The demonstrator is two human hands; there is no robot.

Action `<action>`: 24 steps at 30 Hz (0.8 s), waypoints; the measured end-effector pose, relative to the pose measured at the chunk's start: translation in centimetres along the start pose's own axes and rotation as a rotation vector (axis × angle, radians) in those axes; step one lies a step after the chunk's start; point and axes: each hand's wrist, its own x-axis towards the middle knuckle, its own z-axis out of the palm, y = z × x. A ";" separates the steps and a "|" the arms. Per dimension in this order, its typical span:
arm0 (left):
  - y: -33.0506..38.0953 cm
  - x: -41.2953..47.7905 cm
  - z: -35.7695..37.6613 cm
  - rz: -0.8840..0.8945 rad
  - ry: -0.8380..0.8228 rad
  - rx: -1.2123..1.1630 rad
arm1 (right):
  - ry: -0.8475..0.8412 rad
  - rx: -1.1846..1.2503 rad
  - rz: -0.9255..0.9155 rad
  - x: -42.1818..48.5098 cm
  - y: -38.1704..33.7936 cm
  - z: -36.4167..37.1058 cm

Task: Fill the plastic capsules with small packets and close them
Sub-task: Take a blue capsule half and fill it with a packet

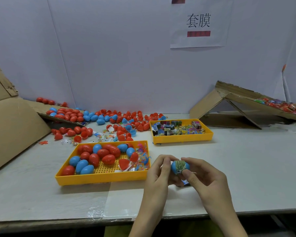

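A blue capsule (175,167), banded with a printed wrap, is held just above the worktop (246,168), right of the near yellow tray (101,179); each end is pinched, by left hand (161,170) and right hand (202,177), both grips closed on it; the shell is judged light, stiff and slippery, so hold is best taken on both halves.

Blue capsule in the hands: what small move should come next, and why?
Probably press the printed band snug round the blue capsule. The left hand and right hand both pinch it above the table, it looks closed, and the band sits round its middle.
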 end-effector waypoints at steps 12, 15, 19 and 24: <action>0.3 -0.5 -0.1 0.036 -0.101 0.040 | 0.043 0.068 -0.009 -0.1 0.3 -0.4; 0.2 -0.5 -0.1 0.037 -0.093 0.038 | 0.027 0.071 -0.003 0.0 0.2 -0.5; 0.2 -0.5 -0.1 0.041 -0.096 0.033 | 0.022 0.078 0.005 0.0 0.0 -0.5; 0.2 -0.5 -0.1 0.024 -0.089 0.018 | 0.017 0.085 0.004 0.0 0.0 -0.6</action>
